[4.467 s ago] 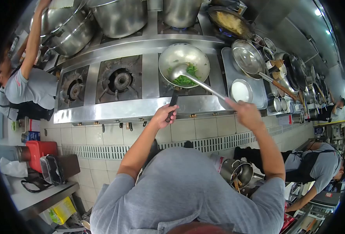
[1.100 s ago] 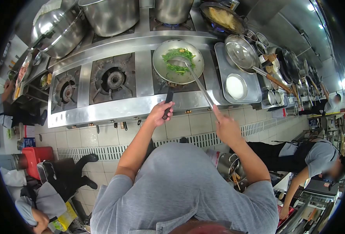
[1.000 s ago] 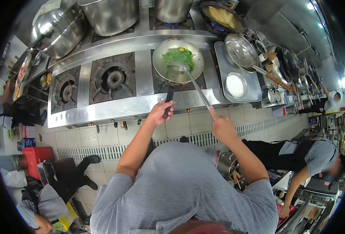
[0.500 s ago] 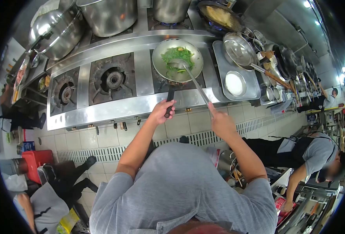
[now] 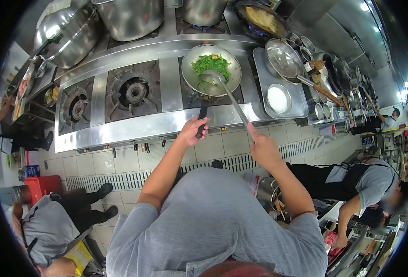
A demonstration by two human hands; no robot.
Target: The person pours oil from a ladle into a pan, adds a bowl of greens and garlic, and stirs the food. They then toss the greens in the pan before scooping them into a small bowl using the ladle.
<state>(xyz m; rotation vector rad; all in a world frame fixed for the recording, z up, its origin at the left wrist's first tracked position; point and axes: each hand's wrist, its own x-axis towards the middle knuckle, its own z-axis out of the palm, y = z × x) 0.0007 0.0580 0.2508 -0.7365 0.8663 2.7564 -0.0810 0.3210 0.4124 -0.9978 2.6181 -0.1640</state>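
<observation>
Green vegetables (image 5: 212, 63) lie in the steel wok (image 5: 189, 76) at upper centre. Left hand (image 5: 192, 131) grip clamped on the wok handle (image 5: 202, 113), right hand (image 5: 263, 147) grip clamped on the ladle (image 5: 209, 77).

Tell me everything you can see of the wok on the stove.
The wok is a round, shiny steel pan with a dark straight handle pointing toward the person. It sits over the rightmost front burner of the stove. The left hand grips the handle. Greens lie in its far half, and a ladle held by the right hand rests its bowl inside.
</observation>
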